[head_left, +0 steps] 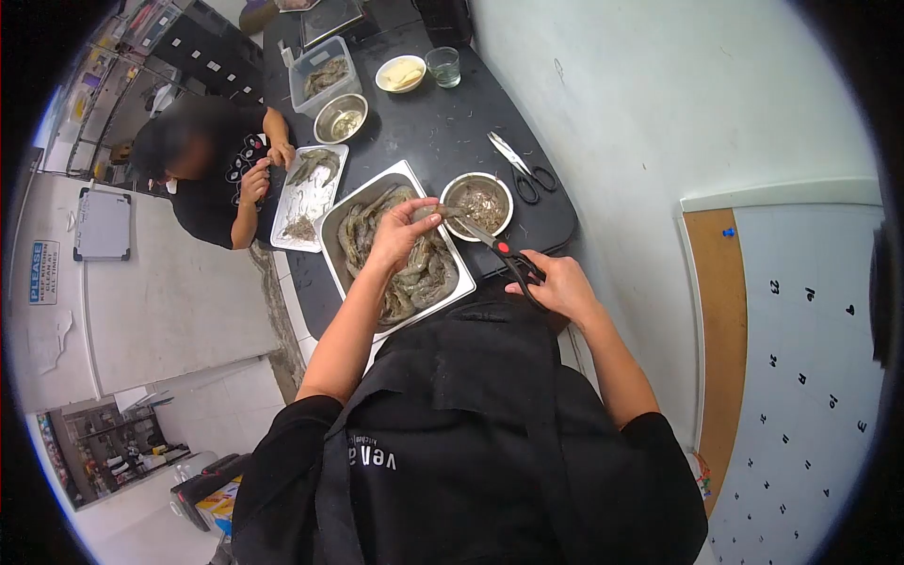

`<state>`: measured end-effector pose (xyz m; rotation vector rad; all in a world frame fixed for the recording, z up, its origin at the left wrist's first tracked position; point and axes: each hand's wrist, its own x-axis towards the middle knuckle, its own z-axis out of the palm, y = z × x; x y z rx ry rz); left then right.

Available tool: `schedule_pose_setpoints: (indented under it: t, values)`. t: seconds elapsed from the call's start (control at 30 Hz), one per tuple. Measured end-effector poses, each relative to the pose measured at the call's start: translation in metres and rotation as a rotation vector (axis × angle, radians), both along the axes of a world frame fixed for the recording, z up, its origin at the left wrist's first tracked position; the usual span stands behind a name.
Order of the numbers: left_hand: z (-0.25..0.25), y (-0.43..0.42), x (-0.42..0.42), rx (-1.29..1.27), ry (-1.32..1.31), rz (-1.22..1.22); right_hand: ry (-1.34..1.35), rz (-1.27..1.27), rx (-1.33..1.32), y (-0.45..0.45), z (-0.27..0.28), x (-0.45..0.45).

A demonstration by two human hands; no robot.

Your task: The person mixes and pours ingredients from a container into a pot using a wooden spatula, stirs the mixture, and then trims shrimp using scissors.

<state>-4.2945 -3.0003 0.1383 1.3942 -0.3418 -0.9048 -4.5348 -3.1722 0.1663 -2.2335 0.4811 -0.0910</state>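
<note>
The right hand (560,285) wraps the handles of the scissors (504,248); shallow snips with the tips alone seem best, clear of the other hand's fingers. Ahead, the left hand (400,234) pinches a shrimp (448,213) between thumb and fingers — steady, light pressure should do, with the bowl (509,209) close beside for scraps. The right forearm angles inward; the left reaches forward over the container (327,247).

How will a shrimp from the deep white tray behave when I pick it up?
The shrimp look glossy and wet, so probably slippery. Curved bodies suggest some flex. They lie heaped against each other, so a neighbour may drag along.
</note>
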Motion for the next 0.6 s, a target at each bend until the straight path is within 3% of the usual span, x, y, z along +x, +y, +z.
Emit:
schedule_pose_setpoints:
  t: [0.13, 0.6]
  values:
    - [0.011, 0.000, -0.004, 0.023, -0.172, -0.057, 0.005, 0.004, -0.011, -0.002, 0.005, -0.003]
    - [0.005, -0.002, -0.005, 0.060, -0.182, -0.112, 0.050, -0.018, 0.073, -0.006, 0.004, -0.003]
